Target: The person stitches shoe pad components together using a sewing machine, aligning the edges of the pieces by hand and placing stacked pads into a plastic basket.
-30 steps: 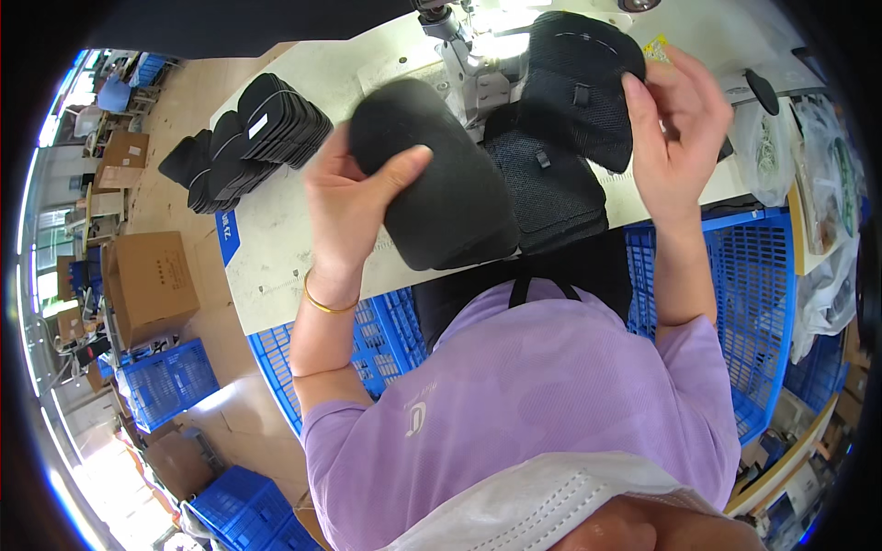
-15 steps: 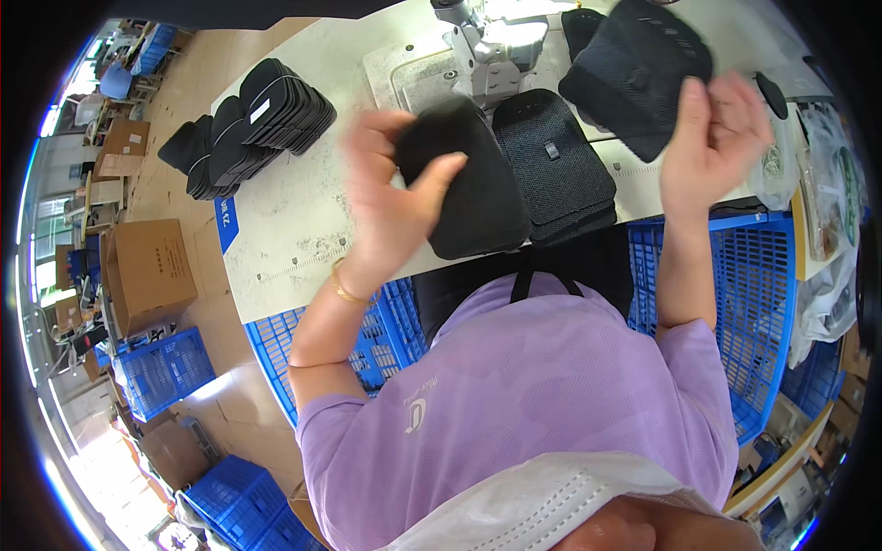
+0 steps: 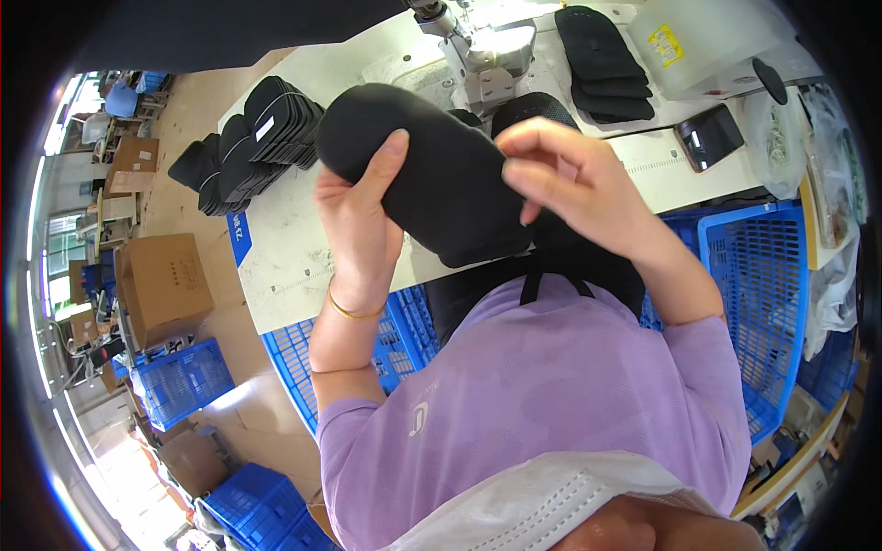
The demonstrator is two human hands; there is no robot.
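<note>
My left hand (image 3: 358,202) is closed on a black rounded fabric piece (image 3: 441,174), thumb on top, tilted above the table's near edge. Layered edges along its lower end suggest more than one piece. At its right edge is my right hand (image 3: 579,184), with bent fingers apart and thumb and fingertips close to the fabric. Whether they touch it is hard to see. Behind the held piece, a black textured piece (image 3: 533,108) shows partly on the table. Beyond stands the sewing machine (image 3: 491,69), its lamp lit.
Banded black piles (image 3: 257,138) lie at the table's left. Far right, overlapping black pieces (image 3: 606,73) lie beside a translucent bin (image 3: 707,46); a phone (image 3: 709,138) is nearer me. Blue crates (image 3: 758,303) stand below the table, and a carton (image 3: 165,285) is left on the floor.
The black pieces near my right hand now lie at the table's far right, uncovering the phone and bin. My right hand has moved left to the piece in my left hand, which is raised and tilted.
</note>
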